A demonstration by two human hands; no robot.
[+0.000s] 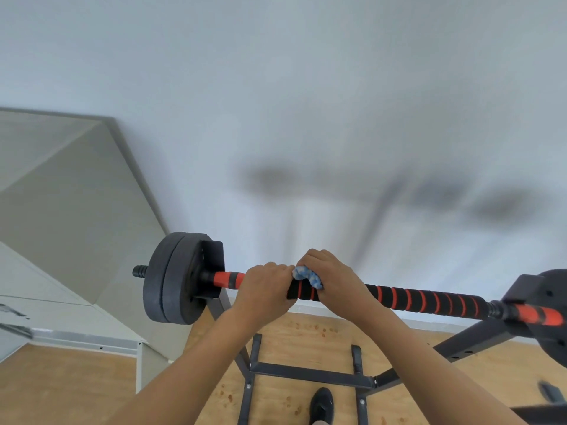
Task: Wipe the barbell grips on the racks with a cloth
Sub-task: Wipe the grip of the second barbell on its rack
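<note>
Straight ahead in the head view, the barbell [227, 279] lies across a black rack [306, 374], close to a pale wall [306, 87]. Its left end carries dark weight plates [171, 277] seated against the rack's cradle; another plate [552, 317] sits at the right edge of the frame. The striped foam grip [429, 299] runs bare from the right hand [334, 280] out to the collar by the right plate, so the open stretch lies on that side. Toward the left there is only a short red section between the left hand [264, 289] and the cradle.

Both hands sit just beside each other on the bar. The left hand's fingers curl tightly over the grip. The right hand's fingers wrap a bunched blue-and-white cloth [308, 276] and press it onto the foam. Below, a dark shoe [322, 404] stands on the wooden floor [306, 332] between the rack's legs.
</note>
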